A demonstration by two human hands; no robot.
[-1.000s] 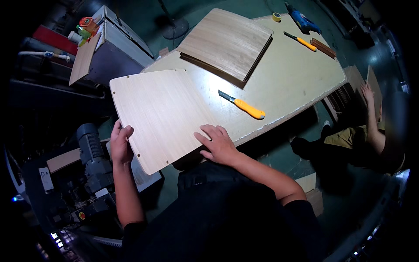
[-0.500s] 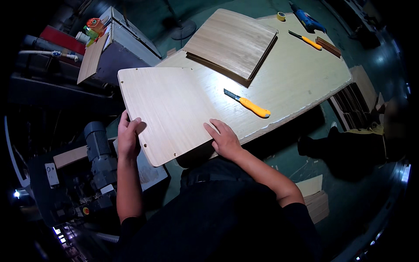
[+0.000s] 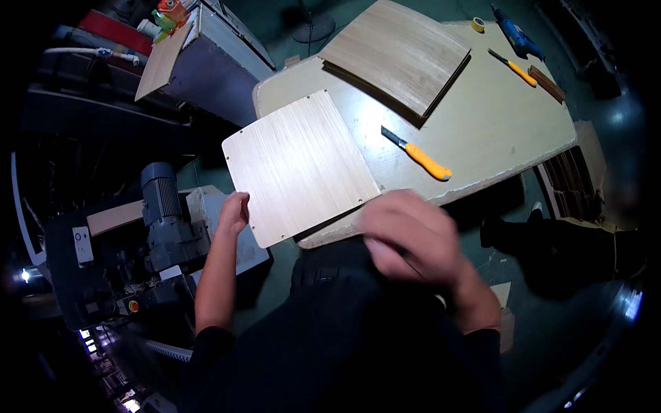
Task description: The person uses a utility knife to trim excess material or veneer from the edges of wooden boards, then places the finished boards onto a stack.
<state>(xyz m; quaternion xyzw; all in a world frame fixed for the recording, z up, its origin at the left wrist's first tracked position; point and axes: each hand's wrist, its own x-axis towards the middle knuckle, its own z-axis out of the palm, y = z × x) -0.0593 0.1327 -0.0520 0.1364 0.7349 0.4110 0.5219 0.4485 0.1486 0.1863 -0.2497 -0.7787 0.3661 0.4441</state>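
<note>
A pale wood-grain panel (image 3: pixel 296 165) with rounded corners and small holes along its edges lies at a slant over the table's near left edge. At its left edge, my left hand (image 3: pixel 236 210) grips it, with the fingers partly hidden. My right hand (image 3: pixel 413 234) is raised off the panel, by its near right corner, and smeared by motion, so its fingers cannot be made out. Just beyond that hand, a yellow-handled utility knife (image 3: pixel 425 161) rests on the table (image 3: pixel 509 138), its dark blade pointing away to the left.
A stack of wood-grain panels (image 3: pixel 406 55) sits farther back. At the far right lie a tape roll (image 3: pixel 478 25), a blue power tool (image 3: pixel 518 36), a second yellow knife (image 3: pixel 516 69) and brown strips (image 3: pixel 547 84). A motor machine (image 3: pixel 162 206) stands left; someone's dark-clothed leg (image 3: pixel 537 241) shows right.
My right hand has lifted off the panel and come up toward me. The panel has turned and now lies differently, still in my left hand. The view has shifted too.
</note>
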